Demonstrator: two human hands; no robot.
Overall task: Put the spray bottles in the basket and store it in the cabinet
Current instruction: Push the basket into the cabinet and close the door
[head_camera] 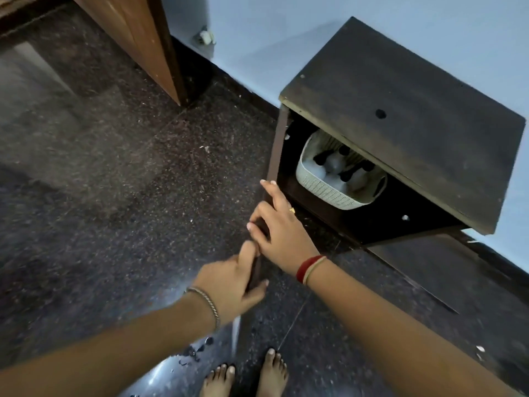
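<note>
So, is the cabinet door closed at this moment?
No, the cabinet door stands open, held at its edge by the left hand and right hand, and the white basket of spray bottles shows inside the cabinet.

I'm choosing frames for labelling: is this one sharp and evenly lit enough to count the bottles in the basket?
Head view: the white woven plastic basket sits in shadow inside the dark wooden cabinet, its black-capped spray bottles too soft to count; head view: the left hand gripping the thin dark cabinet door is motion-blurred; head view: glare whitens the dark speckled stone floor.
</note>
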